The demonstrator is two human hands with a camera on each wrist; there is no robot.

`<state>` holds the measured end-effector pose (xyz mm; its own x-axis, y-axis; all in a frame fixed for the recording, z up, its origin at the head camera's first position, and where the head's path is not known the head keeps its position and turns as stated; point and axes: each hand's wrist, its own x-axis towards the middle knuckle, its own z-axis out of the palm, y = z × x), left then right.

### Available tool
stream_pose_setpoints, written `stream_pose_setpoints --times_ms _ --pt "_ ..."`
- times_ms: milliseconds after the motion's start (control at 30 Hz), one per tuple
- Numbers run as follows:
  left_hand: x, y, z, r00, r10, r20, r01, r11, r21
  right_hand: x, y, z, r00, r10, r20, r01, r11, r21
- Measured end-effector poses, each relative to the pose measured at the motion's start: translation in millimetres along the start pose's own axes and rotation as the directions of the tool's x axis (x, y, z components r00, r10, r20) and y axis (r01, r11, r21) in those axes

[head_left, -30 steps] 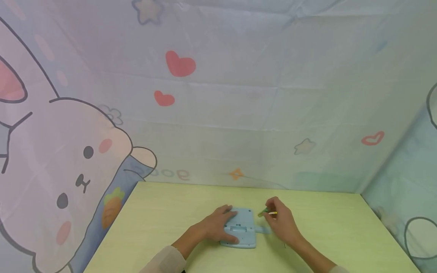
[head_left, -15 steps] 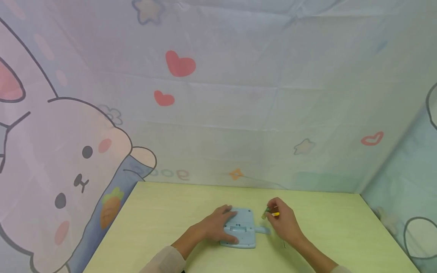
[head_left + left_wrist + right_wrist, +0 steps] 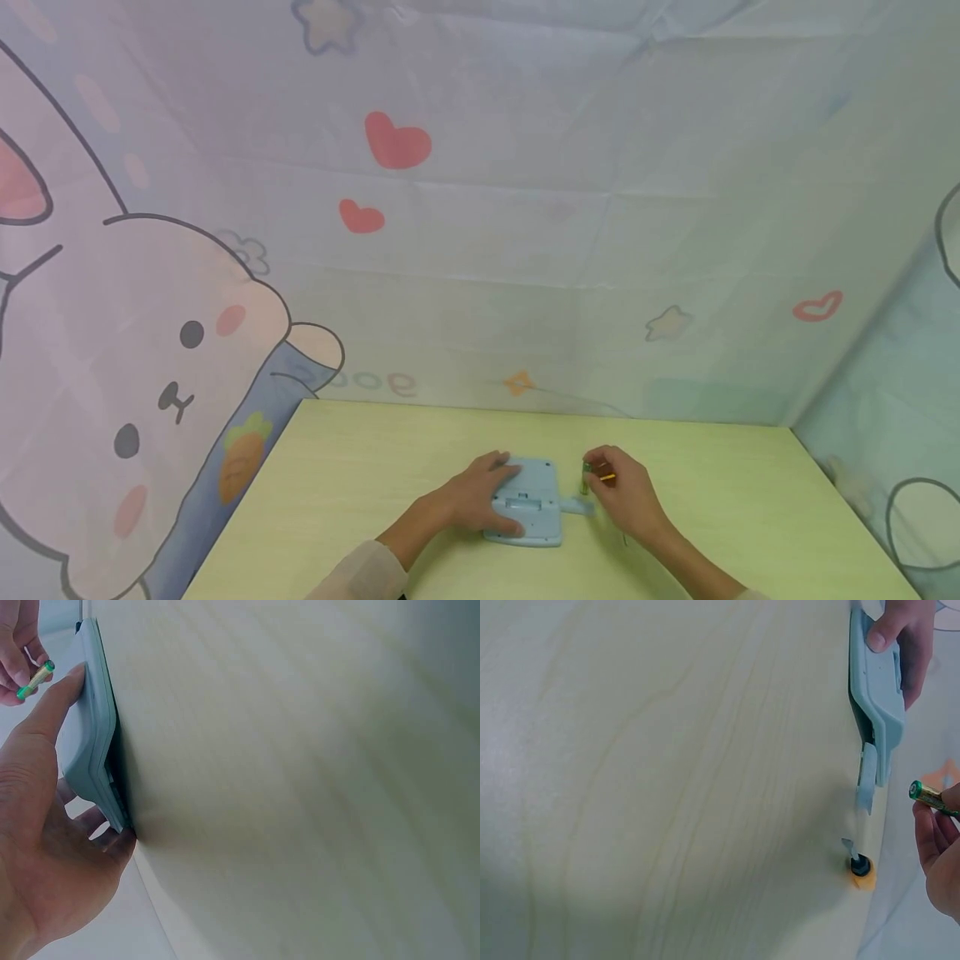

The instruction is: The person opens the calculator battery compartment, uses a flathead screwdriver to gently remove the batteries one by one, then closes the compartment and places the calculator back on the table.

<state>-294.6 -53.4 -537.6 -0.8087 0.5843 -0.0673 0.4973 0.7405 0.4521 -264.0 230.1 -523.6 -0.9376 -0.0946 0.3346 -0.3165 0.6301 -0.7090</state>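
A flat light blue plastic device (image 3: 536,479) lies on the table with a small battery compartment (image 3: 523,503) facing up. My left hand (image 3: 476,497) grips its left side, thumb along the near edge and fingers at the far edge. Just right of the device, my right hand (image 3: 624,492) pinches a green and gold battery (image 3: 586,477) between thumb and fingers. In the right wrist view the battery (image 3: 928,796) is raised above the tabletop. A light blue strip (image 3: 576,506) sticks out beside the device's right edge; whether it is attached, I cannot tell.
A small screwdriver (image 3: 861,865) with an orange-yellow handle and black collar lies on the table, mostly hidden under my right hand in the head view. The pale wooden table (image 3: 360,467) meets a printed cloth backdrop (image 3: 525,317) at its far edge.
The battery has turned from a slant to nearly upright in the head view as my right fingers came slightly nearer. My left hand and the device have stayed in place.
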Motion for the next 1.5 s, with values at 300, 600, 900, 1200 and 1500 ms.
stream_pose_setpoints --times_ms 300,600,900,1200,1500 --pt "0.2 -1.4 0.0 1.000 0.005 -0.003 -0.005 1.000 -0.003 1 5 1.9 1.000 0.001 -0.014 -0.001 1.000 -0.001" --pt "1.0 -2.2 2.1 1.000 0.009 -0.007 -0.009 1.000 0.008 4 9 6.7 0.999 0.043 -0.021 -0.042 0.999 0.013" --pt "0.8 -0.2 1.7 1.000 0.005 -0.011 -0.005 0.999 0.034 9 17 10.9 0.999 0.044 -0.024 -0.044 0.999 0.007" --pt "-0.3 -1.3 2.5 1.000 0.009 -0.009 -0.009 1.000 0.010 11 21 15.7 0.998 0.066 -0.015 -0.067 0.997 -0.029" --pt "-0.4 -1.6 2.1 1.000 0.008 -0.011 -0.009 1.000 -0.005 14 26 23.5 0.998 0.036 -0.048 -0.039 0.997 -0.068"
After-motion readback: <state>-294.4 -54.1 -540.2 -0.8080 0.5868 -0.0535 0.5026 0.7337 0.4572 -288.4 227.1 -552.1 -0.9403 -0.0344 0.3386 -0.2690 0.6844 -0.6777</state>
